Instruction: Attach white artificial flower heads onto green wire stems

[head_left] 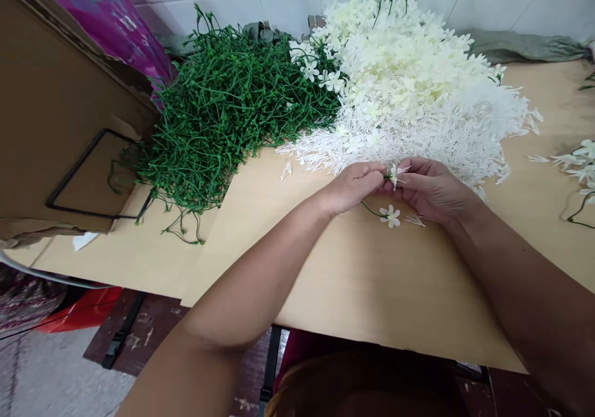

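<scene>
My left hand (356, 184) is closed in a pinch on the green stem of an artificial flower. From the other side, my right hand (427, 188) pinches at the white flower head (394, 175), its fingertips close to the left ones. A second white flower (390, 216) on the same green stem hangs just below my hands. Beneath my right palm, a few thin white stamens (414, 220) show. Behind my hands spreads a heap of loose white stamens (418, 135), and the pile of white petals (395, 57) rises above it.
A tangled pile of green plastic stems (246, 95) lies to the left. Beyond it stand a cardboard box (56, 107) and a purple bag (116, 26). Finished-looking flower sprays (583, 163) lie at the right edge. A tiled wall (288, 2) closes off the back.
</scene>
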A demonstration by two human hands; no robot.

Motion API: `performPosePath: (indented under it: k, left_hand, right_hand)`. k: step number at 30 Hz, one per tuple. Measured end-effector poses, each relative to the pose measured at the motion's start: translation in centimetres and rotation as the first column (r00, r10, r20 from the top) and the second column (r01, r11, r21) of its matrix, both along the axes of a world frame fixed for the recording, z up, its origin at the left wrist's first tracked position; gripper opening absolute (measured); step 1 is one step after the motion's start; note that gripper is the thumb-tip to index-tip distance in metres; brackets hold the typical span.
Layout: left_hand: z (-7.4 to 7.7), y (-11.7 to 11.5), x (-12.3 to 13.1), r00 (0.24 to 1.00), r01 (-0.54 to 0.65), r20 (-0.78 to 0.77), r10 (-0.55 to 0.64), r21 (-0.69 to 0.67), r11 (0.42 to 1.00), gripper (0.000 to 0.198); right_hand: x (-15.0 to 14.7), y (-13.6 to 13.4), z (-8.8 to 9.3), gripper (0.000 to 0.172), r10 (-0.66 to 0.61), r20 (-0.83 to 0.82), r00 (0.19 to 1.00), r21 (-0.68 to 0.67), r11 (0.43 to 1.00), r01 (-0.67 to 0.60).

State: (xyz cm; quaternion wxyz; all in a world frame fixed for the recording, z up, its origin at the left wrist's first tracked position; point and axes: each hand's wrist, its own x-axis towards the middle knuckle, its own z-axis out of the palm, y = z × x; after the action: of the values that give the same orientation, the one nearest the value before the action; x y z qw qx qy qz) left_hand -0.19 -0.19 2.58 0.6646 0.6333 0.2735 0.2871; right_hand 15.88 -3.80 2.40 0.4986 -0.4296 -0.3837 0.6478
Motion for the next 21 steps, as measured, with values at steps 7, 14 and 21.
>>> performPosePath:
  k: [7,14,21]
  left_hand:
    - [0.18,-0.17,-0.02,0.998,-0.004,-0.061,0.005,0.017,1.000,0.023]
    - [-0.07,-0.17,-0.34,0.994,0.022,-0.110,-0.012,0.089,0.996,0.020]
    - [-0.36,-0.28,-0.42,0.980,-0.005,-0.195,0.048,0.216,0.976,0.020]
  right_hand:
    - [0.18,0.06,-0.02,0.039,0.022,0.003,1.000,-0.018,1.000,-0.022]
    - [0.40,0.14,-0.47,0.039,0.033,-0.004,0.999,-0.039,0.999,-0.033]
    - [-0.07,0.03,-0.56,0.041,-0.026,-0.016,1.000,-0.026,0.999,0.026]
